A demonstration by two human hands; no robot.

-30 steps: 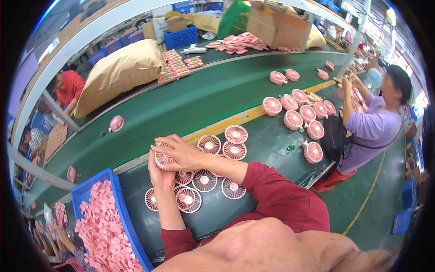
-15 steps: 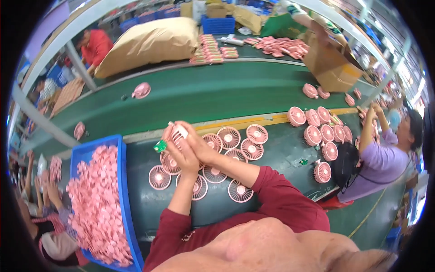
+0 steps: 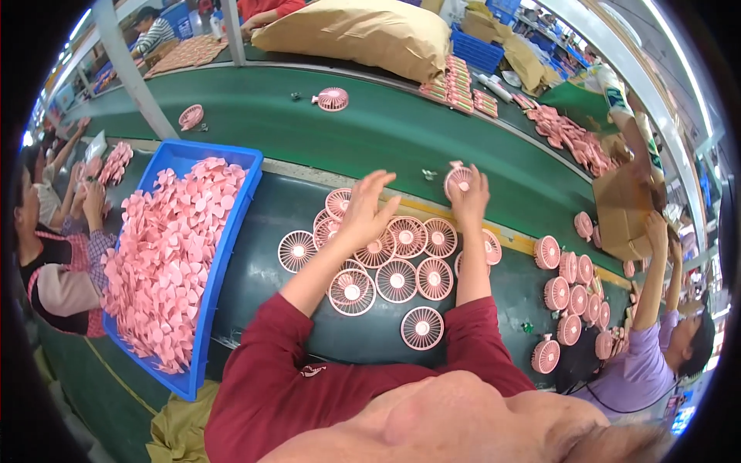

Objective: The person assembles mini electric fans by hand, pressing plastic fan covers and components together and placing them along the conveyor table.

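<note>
My right hand (image 3: pixel 471 202) reaches to the near edge of the green belt, its fingers closed round a round pink fan head (image 3: pixel 458 180). A small green and white part (image 3: pixel 429 175) shows on the belt just left of it; whether a wire joins the two I cannot tell. My left hand (image 3: pixel 369 214) hovers with fingers apart, holding nothing. Beneath it, partly hidden, lie several pink slotted fan covers (image 3: pixel 396 280), spread on the dark worktop (image 3: pixel 262 297).
At left stands a blue crate (image 3: pixel 207 309) heaped with pink fan blades (image 3: pixel 174 255). Assembled fan heads (image 3: pixel 556 293) cluster at right beside a co-worker in purple (image 3: pixel 644 359). Another fan head (image 3: pixel 333 99) lies on the green belt (image 3: pixel 270 123). A cardboard box (image 3: pixel 621 216) stands at far right.
My hands were together round a pink fan piece with a green board; now they are apart. The right has carried the fan head to the belt, and the left is open. The view has turned.
</note>
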